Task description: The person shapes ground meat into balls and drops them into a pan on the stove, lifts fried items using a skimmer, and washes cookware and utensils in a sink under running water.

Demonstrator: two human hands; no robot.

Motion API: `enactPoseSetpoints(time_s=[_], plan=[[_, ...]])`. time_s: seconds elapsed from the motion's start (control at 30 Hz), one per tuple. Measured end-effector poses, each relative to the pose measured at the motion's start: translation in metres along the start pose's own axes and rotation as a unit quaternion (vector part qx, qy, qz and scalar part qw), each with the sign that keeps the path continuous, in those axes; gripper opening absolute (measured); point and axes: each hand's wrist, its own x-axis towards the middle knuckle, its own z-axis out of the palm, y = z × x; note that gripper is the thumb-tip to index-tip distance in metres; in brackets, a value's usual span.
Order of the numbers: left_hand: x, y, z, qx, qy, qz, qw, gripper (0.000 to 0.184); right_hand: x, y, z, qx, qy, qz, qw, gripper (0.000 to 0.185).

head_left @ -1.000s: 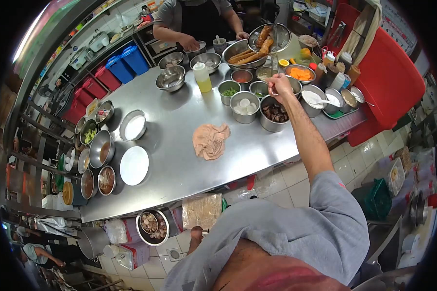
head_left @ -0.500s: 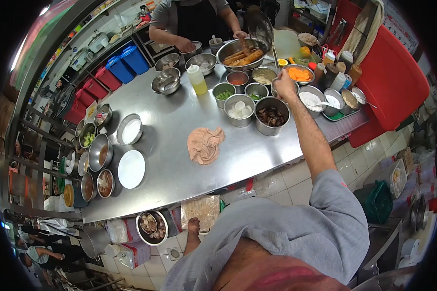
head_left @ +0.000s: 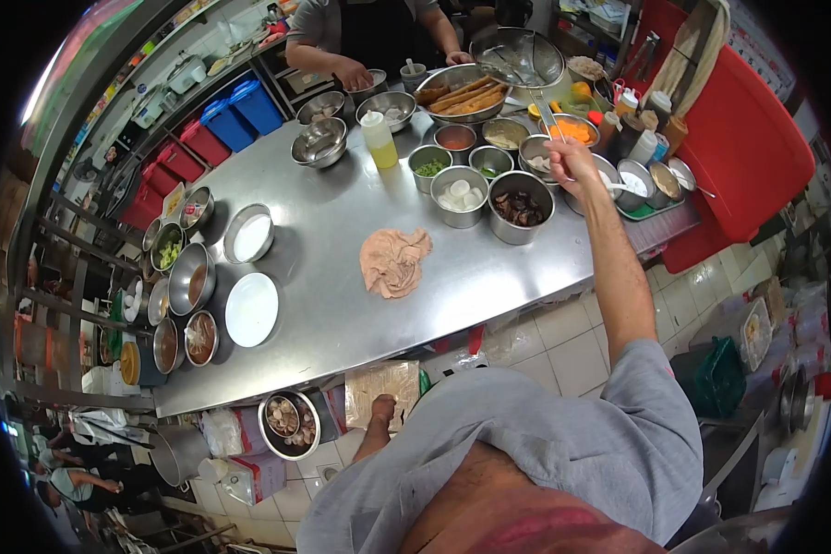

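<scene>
My right hand (head_left: 573,163) is closed round the handle of a wire strainer (head_left: 526,57), whose mesh basket shows no food in it. Beside the strainer, long browned pieces (head_left: 467,95) lie in a large metal bowl (head_left: 440,113). Under and near my right hand stand metal containers, one with dark pieces (head_left: 519,209), one with white round pieces (head_left: 460,196) and one with sliced orange pieces (head_left: 572,131). My left hand (head_left: 384,407) hangs low beyond the table's front edge, near a flattened cardboard sheet; its fingers are too unclear to read.
A crumpled pink cloth (head_left: 394,263) lies on the steel table (head_left: 323,277). A squeeze bottle (head_left: 379,140) stands behind it. Several bowls and a white plate (head_left: 252,309) are at the left. Across the table a co-worker's hand (head_left: 351,73) reaches into a bowl. Sauce bottles (head_left: 643,149) stand right.
The strainer has been tipped over the bowl, and the browned pieces that were in it now lie in the bowl. My right hand has moved right with the strainer.
</scene>
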Motion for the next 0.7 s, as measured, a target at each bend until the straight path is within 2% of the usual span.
enactPoseSetpoints(time_s=[0.07,0.13,0.2,0.27,0.3,0.33,0.4,0.43,0.53,0.7], plan=[[0.012,0.005,0.002,0.07,-0.029,0.046,0.996,0.014,-0.031,-0.006,-0.007,0.032,-0.001,0.001,0.999,0.014],[0.03,0.004,-0.002,0.127,-0.075,0.103,0.984,0.014,-0.065,-0.009,-0.03,0.107,-0.106,-0.014,0.988,0.011],[0.045,0.014,-0.003,0.189,-0.13,0.164,0.959,0.014,-0.132,-0.018,-0.029,0.114,-0.016,-0.042,0.993,0.007],[0.054,0.033,-0.004,0.085,-0.158,0.033,0.983,0.013,-0.203,-0.017,-0.037,0.127,0.024,-0.081,0.988,0.012],[0.07,0.018,-0.005,0.027,-0.178,0.169,0.969,0.011,-0.241,-0.015,-0.043,0.108,0.049,-0.101,0.988,0.013],[0.087,0.014,-0.007,0.059,-0.224,0.18,0.956,0.011,-0.281,-0.015,-0.038,0.097,0.096,-0.116,0.984,0.016],[0.116,0.021,0.002,0.175,-0.209,0.152,0.95,0.009,-0.362,-0.006,-0.038,0.095,0.163,-0.152,0.97,0.019],[0.113,0.034,0.002,0.189,-0.249,0.134,0.94,0.009,-0.4,0.002,-0.042,0.082,0.199,-0.17,0.962,0.023],[0.113,0.058,0.016,0.262,-0.359,0.101,0.89,0.009,-0.508,0.017,-0.021,0.082,0.348,-0.206,0.911,0.028],[0.121,0.08,0.078,0.386,-0.497,0.087,0.772,0.006,-0.659,0.053,0.018,0.088,0.507,-0.323,0.794,0.026]])
